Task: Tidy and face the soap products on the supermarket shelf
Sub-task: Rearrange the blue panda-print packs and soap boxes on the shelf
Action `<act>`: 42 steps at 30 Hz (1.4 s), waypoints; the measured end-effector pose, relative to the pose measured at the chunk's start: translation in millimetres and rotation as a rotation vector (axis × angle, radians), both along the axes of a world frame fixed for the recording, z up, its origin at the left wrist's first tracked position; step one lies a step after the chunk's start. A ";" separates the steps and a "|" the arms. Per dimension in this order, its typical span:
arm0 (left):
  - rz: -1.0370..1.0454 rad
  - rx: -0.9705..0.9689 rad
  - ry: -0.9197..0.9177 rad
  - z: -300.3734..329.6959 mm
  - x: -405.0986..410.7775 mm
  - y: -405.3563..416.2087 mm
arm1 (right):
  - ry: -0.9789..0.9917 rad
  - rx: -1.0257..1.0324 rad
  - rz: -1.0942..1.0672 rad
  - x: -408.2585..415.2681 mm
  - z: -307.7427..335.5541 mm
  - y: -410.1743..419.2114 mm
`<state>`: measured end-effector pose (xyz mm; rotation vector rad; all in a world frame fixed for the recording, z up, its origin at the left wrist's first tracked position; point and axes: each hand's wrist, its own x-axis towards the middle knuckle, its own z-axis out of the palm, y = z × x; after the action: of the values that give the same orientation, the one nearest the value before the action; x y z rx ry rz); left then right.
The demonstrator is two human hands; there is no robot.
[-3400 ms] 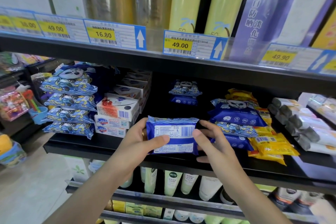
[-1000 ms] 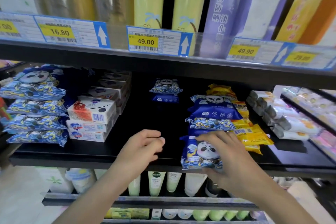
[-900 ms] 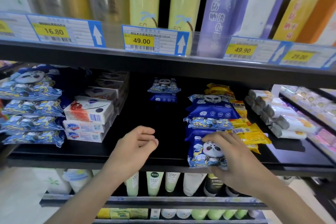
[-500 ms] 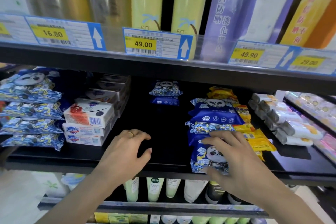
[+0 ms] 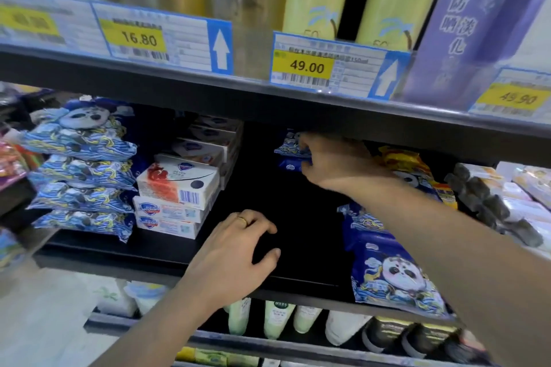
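Blue panda soap packs [image 5: 290, 155] sit at the shelf [image 5: 301, 265] back, right hand [image 5: 337, 162] fingers closing on the little stack. Left hand [image 5: 235, 256] rests loose, empty. Best grip both packs together, slide forward flat, panda facing out.

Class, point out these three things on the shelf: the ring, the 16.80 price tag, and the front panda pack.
ring [image 5: 242, 220], head view, gold band on left hand.
16.80 price tag [image 5: 139, 39], head view, yellow price patch.
front panda pack [image 5: 399, 272], head view, panda face.
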<state>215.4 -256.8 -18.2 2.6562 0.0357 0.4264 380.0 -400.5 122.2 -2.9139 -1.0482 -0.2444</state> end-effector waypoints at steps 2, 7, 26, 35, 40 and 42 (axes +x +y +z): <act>-0.004 0.013 -0.007 -1.4 1.0 0.2 | 0.101 -0.031 -0.051 24.3 -2.3 13.6; -0.012 0.033 -0.001 -4.0 3.7 2.1 | 0.259 -0.096 -0.120 67.6 -11.6 46.8; 0.003 -0.006 0.010 -5.8 8.5 4.7 | 0.309 0.018 -0.165 13.7 6.2 44.9; 0.079 -1.310 -0.016 31.9 2.4 10.2 | -0.043 0.098 -0.072 -93.6 -16.0 1.8; -0.035 -1.376 0.137 58.0 -4.6 5.8 | -0.072 0.219 -0.010 -127.9 -43.2 -12.7; -0.006 -1.291 0.151 58.8 -6.9 -0.3 | -0.088 0.270 0.007 -136.0 -51.8 -18.9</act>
<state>208.5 -257.1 40.6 1.4007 0.2536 0.1022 243.9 -419.5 70.3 -2.6790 -0.9522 -0.4778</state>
